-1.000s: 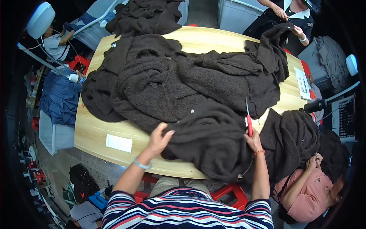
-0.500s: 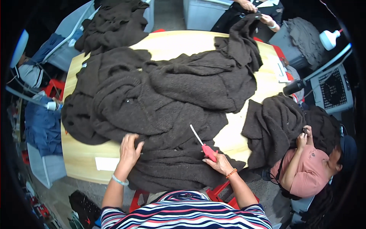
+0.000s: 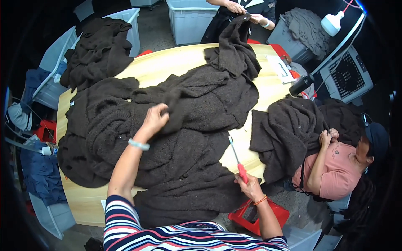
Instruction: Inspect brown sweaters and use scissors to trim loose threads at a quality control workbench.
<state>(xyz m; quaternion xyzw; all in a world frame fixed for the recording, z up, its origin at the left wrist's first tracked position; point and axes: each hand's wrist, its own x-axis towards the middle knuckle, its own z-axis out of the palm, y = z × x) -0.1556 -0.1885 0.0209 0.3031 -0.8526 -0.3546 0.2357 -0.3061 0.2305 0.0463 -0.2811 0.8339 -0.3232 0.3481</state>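
Observation:
My left hand (image 3: 155,119) reaches across the table, fingers closed on a fold of dark brown knitted cloth (image 3: 175,108) that is blurred by motion. Under and around it lies a big heap of the same dark brown knit (image 3: 197,104). Near the table's front right, my right hand (image 3: 251,188) is closed round the red handle of a slim tool (image 3: 235,155) with a long, thin metal shaft. The shaft points away from me, over bare wood beside the heap. More brown knit (image 3: 180,201) hangs over the near table edge at my front.
A person in pink (image 3: 337,169) handles brown knit at the right. Another person's hands (image 3: 247,12) hold cloth at the far side. Grey bins (image 3: 190,21) stand around the wooden table (image 3: 83,209). A lamp (image 3: 332,24) hangs at the upper right; a red stool (image 3: 268,215) stands below.
My left hand has moved from the near edge farther over the heap and now lifts a fold of cloth. My right hand still holds the red-handled tool, now more upright. The view has shifted.

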